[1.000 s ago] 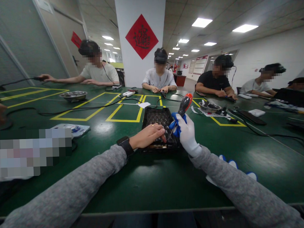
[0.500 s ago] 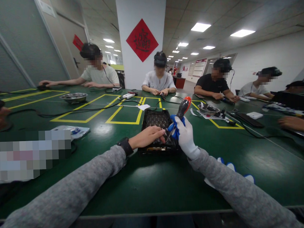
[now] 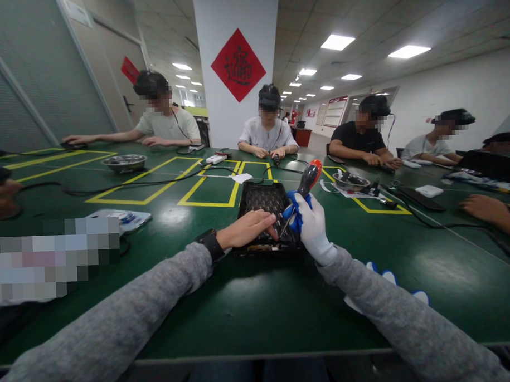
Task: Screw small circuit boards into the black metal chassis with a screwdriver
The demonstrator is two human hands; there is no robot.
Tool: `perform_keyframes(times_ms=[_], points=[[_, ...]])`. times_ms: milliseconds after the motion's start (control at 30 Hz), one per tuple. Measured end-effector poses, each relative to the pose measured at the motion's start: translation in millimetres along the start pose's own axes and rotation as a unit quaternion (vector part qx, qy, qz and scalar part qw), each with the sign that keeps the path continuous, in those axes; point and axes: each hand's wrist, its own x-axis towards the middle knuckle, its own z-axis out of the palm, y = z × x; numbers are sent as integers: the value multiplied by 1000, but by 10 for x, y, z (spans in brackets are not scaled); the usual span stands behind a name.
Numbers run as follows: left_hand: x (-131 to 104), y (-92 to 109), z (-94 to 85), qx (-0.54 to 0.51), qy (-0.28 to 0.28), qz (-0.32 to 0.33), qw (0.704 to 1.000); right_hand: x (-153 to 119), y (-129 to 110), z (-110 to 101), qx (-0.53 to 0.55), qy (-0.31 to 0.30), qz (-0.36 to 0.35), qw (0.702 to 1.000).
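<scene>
A black openwork tray-like case (image 3: 261,197) lies on the green table in front of me. My left hand (image 3: 252,227), bare with a dark watch at the wrist, rests over the case's left part, fingers stretched out toward the right. My right hand (image 3: 308,220), in a white and blue glove, is closed round a screwdriver (image 3: 310,178) at the case's right side. The red and black handle points up, and the thin shaft slants down to the left into the case. Its tip is too small to make out.
Under my right forearm lies another white and blue glove (image 3: 389,277). Metal bowls (image 3: 124,163) (image 3: 350,181) stand at the far left and right. Black cables cross the table (image 3: 176,322). Several people sit around it; a person's hand (image 3: 485,209) rests at the right.
The view has shifted very slightly. Both my hands and the screwdriver keep almost the same place; the person's hand at the right edge has moved a little left.
</scene>
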Motion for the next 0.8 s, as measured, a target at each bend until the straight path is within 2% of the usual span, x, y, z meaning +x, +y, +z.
perform_keyframes(times_ms=[267,500,667,800], points=[[81,-1,33,-48,3,-41,998,-16,-68,35,10,-21,13,1000],[55,0,66,-73,7,1,997,5,-47,65,96,-107,47,988],[40,13,76,-61,33,-24,997,1,-24,64,101,-106,38,988],[27,13,78,-60,28,-4,998,0,-15,56,105,-123,66,985]])
